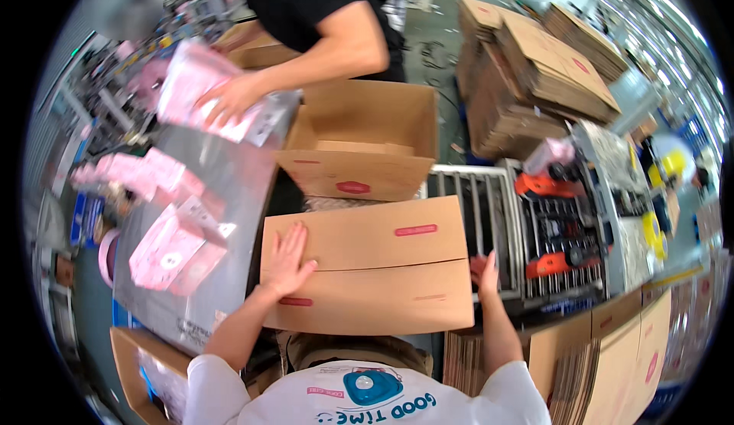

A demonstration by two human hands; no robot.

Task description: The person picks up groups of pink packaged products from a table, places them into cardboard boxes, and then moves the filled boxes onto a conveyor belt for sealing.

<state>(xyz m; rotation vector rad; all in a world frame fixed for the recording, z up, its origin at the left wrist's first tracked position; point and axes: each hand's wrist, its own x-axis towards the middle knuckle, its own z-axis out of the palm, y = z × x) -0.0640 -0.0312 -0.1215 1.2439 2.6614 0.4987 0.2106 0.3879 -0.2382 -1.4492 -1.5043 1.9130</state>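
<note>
A cardboard box [367,303] with its two top flaps folded down, meeting at a narrow seam, stands right in front of me. My left hand [286,261] lies flat on the top near its left end, fingers stretched out. At the box's right end, my right hand [483,270] rests against the side with fingers apart, partly hidden by the box edge. Just beyond stands a second cardboard box [367,115], its top open and its inside visible. Across it, a co-worker's hand [229,104] is on a pink and white package [195,89].
On the left is a metal table [237,261] carrying pink packages [164,249]. To the right run a roller conveyor [478,203] and a machine with red-orange parts [554,264]. Flattened cartons are stacked at the far right [550,66] and near right [612,356]. An open carton [130,348] stands lower left.
</note>
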